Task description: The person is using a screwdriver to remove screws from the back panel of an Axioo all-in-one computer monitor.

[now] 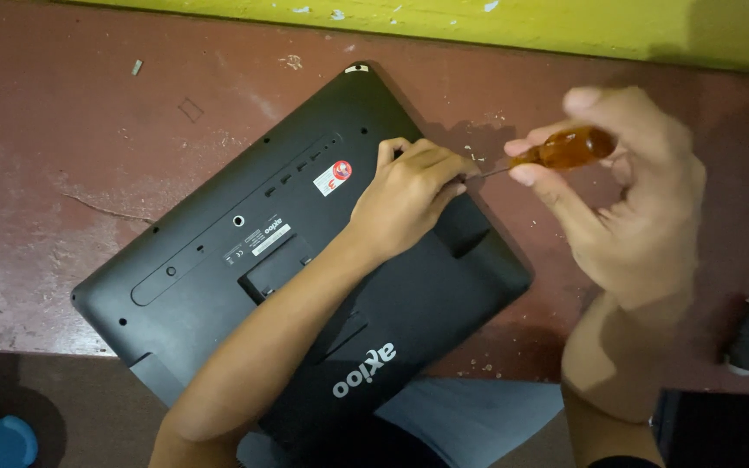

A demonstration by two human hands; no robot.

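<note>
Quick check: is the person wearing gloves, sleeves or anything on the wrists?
No gloves: the left hand and right hand are bare, and both forearms show no sleeves. No rings or watch show. A dark edge at the right arm's bottom is too cut off to identify.

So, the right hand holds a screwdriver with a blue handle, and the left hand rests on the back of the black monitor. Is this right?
Not quite: the handle is amber, not blue. The head view shows the right hand holding a screwdriver with a translucent amber handle, while the left hand rests on the back of the black monitor.
</note>
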